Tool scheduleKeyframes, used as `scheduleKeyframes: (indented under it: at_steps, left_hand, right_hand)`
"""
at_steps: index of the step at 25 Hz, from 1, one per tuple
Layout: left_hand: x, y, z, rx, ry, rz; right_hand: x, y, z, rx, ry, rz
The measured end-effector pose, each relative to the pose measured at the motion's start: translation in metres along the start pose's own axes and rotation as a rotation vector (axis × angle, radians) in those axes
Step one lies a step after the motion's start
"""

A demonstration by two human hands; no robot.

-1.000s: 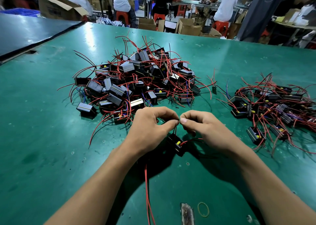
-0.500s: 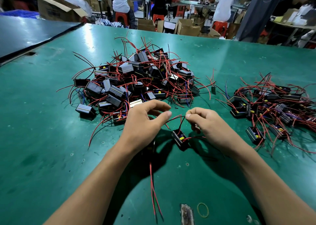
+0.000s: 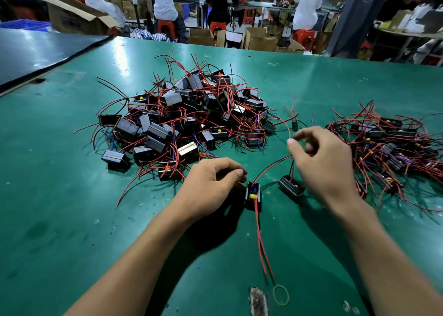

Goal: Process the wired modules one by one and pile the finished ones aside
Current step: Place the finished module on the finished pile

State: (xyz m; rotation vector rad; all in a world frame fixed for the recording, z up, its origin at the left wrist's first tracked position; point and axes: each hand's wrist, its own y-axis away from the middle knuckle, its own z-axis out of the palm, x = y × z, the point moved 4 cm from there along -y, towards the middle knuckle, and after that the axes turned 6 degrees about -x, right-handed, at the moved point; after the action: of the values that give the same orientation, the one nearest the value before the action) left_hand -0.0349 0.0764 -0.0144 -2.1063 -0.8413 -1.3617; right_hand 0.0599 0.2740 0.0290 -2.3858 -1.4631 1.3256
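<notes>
Where module [image 3: 253, 194] lies on table [image 3: 72, 219], left fingers [image 3: 239, 172] curl just beside it.

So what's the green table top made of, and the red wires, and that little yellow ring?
The green table top looks like a rubber or vinyl mat: smooth, softly shiny where the lights reflect, scuffed in spots. The red wires are probably metal inside a glossy plastic coat, since they bend and keep their curves. The yellowish ring is likely a rubber band: thin and slightly uneven.
</notes>
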Motion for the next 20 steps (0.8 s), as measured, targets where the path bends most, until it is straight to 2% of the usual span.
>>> scheduleKeyframes:
  at_steps: [1,3,5,7,10,17,20]
  left_hand:
    - [0.0,0.0,0.001,-0.013,0.048,-0.008]
    - [0.001,-0.001,-0.001,0.031,0.031,0.031]
    - [0.001,-0.002,-0.008,0.123,-0.044,0.056]
    - [-0.001,-0.002,-0.012,0.186,0.028,0.03]
    - [-0.003,-0.001,-0.014,0.217,0.105,0.006]
    - [0.0,0.003,-0.012,0.175,0.017,0.011]
    - [0.001,0.003,-0.012,0.172,0.001,0.015]
  right_hand:
    - [-0.015,0.007,0.007,-0.046,-0.007,-0.148]
    - [-0.04,0.026,0.03,-0.294,0.022,-0.314]
    - [-0.049,0.044,0.053,-0.519,0.201,-0.355]
    - [-0.042,0.047,0.062,-0.594,0.366,-0.339]
    - [-0.024,0.033,0.055,-0.549,0.387,-0.221]
    - [0.038,0.0,0.022,-0.294,0.512,0.123]
    - [0.053,-0.007,0.011,-0.209,0.539,0.205]
